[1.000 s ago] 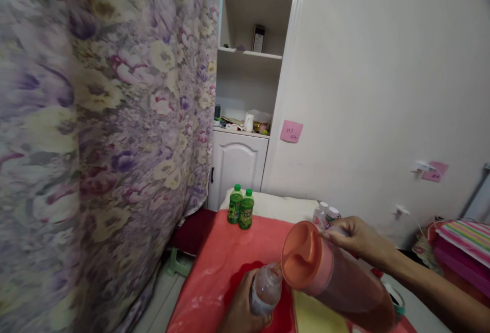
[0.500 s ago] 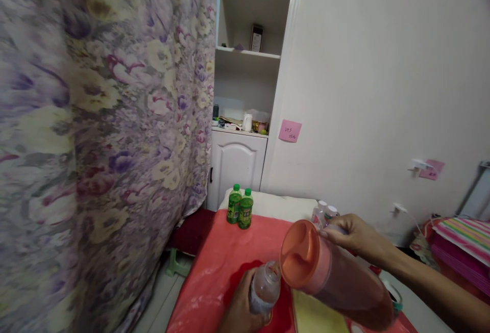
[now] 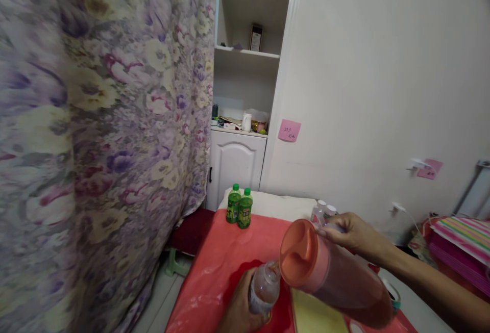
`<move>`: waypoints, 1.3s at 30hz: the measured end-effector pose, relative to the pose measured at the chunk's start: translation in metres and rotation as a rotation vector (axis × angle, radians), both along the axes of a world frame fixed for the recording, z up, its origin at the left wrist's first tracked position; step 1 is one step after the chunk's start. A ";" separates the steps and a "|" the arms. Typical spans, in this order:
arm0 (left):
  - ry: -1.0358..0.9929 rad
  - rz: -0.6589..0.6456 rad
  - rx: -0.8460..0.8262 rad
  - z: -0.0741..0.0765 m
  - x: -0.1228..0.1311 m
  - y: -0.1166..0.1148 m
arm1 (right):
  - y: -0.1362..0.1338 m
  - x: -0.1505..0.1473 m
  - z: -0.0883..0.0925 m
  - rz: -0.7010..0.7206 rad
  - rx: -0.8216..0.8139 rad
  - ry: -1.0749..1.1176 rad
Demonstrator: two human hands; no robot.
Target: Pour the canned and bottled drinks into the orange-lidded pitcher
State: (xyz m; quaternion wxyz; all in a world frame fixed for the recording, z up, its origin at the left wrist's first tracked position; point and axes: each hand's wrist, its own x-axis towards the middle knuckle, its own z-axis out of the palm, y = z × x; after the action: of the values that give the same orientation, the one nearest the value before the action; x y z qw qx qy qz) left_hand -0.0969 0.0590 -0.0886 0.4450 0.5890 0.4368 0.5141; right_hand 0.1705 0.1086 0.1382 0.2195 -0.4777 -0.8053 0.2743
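My left hand [image 3: 242, 302] is wrapped round a clear plastic bottle [image 3: 265, 289], uncapped and slightly tilted, with brownish liquid inside. Over its mouth leans a large pitcher [image 3: 350, 284] with an orange lid [image 3: 300, 254], tipped to the left. My right hand [image 3: 350, 231] grips the pitcher by its handle. Reddish-brown liquid fills much of the pitcher, and a thin brownish stream shows between its spout and the bottle neck. Behind the pitcher stand two small clear bottles with white caps [image 3: 320, 210], partly hidden by it.
Two green drink bottles [image 3: 245, 210] stand at the back of the red-covered table [image 3: 214, 251]. A yellow sheet [image 3: 317, 315] lies under the pitcher. Left hangs a floral curtain [image 3: 126, 119]; behind is a white cabinet [image 3: 237, 157]. Striped pink fabric [image 3: 463, 236] is piled at the right.
Both hands, the bottle and the pitcher hold almost the same pose. The whole view has shifted very slightly.
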 end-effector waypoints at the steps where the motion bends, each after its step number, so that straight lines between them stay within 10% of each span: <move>1: 0.004 0.005 0.001 0.000 0.000 0.000 | 0.000 0.000 0.000 0.005 0.002 -0.001; 11: -0.058 -0.023 0.050 -0.007 -0.002 0.001 | 0.000 -0.002 0.002 0.000 0.014 0.001; 24: -0.021 -0.001 0.038 0.020 0.003 -0.007 | -0.003 -0.006 0.006 -0.002 0.001 -0.013; 39: -0.032 -0.017 0.046 0.006 0.000 -0.005 | -0.001 -0.005 0.004 -0.001 -0.005 -0.035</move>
State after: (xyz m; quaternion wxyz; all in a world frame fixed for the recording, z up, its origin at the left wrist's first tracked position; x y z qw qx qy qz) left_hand -0.0972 0.0539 -0.0828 0.4427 0.5942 0.4129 0.5296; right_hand 0.1660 0.1072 0.1425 0.2040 -0.4834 -0.8080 0.2678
